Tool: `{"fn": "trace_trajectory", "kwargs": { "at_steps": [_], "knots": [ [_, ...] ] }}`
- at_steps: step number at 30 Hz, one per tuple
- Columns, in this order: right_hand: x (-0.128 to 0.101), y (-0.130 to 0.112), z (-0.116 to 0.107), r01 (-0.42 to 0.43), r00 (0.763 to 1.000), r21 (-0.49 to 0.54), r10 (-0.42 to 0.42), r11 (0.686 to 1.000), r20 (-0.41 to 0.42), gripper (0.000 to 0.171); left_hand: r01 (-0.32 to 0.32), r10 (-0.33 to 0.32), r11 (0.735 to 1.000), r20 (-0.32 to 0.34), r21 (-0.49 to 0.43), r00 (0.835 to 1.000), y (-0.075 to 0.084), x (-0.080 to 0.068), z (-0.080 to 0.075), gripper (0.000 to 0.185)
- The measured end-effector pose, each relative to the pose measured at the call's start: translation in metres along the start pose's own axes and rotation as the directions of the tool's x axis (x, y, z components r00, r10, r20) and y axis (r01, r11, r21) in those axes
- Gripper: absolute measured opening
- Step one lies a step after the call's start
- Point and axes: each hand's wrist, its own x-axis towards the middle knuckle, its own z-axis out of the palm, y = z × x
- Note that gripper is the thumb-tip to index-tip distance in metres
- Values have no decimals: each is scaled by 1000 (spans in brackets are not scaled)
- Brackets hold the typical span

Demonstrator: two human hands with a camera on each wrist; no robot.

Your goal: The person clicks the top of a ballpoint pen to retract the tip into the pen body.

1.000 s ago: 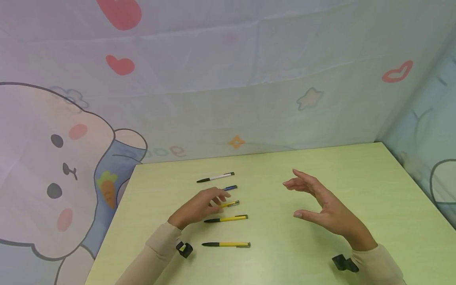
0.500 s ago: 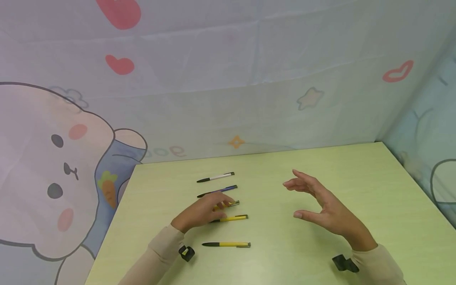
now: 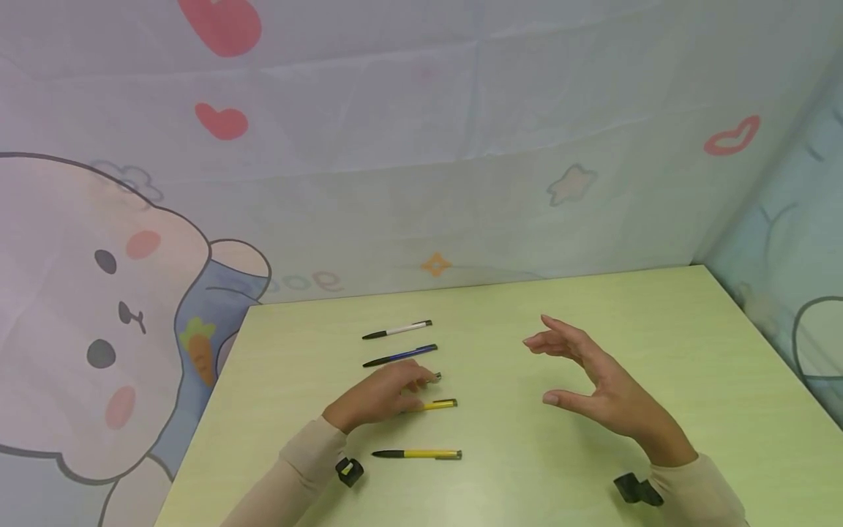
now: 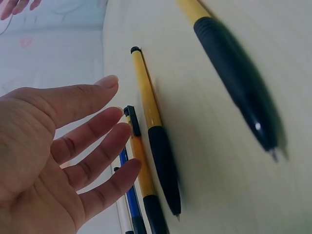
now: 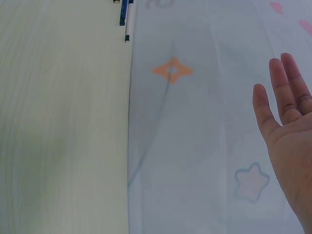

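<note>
Several pens lie in a column on the pale green table (image 3: 658,329): a white one (image 3: 397,329) farthest, a blue one (image 3: 399,356), then three yellow ones with black grips. My left hand (image 3: 395,391) hovers palm down over the third pen (image 3: 436,376) and fourth pen (image 3: 437,404), fingers straight, holding nothing. In the left wrist view its fingers (image 4: 92,146) lie just beside those two yellow pens (image 4: 151,126). The nearest yellow pen (image 3: 417,454) lies uncovered. My right hand (image 3: 579,366) is raised over the table's middle, open, palm facing left.
A printed cloth backdrop with a cartoon rabbit (image 3: 99,315) rises behind the table's far and left edges; another cloth hangs at the right edge (image 3: 777,293). Black wrist cameras (image 3: 347,471) sit at both sleeves.
My left hand has drawn back toward me, off the blue pen, which now shows in full, and over the yellow pens. The right hand has stayed still.
</note>
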Motion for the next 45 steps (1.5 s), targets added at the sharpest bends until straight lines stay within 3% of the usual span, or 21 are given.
{"fn": "trace_trajectory", "kwargs": {
  "at_steps": [5,13,29,45],
  "knots": [
    [2,-8,0,2,1000,7,-2,1000,-2,97,-9,9,1000,17,30,1000,1,1,4,38],
    [-2,5,-1,-3,1000,-1,3,1000,-7,99,-17,15,997,27,72,1000,3,2,7,38],
    [-3,6,-1,6,1000,-12,-6,1000,-11,100,-12,8,996,45,92,999,7,7,13,38],
    [-7,10,-2,-8,1000,-10,8,1000,-7,101,-40,36,984,31,171,999,9,9,18,24]
  ]
}}
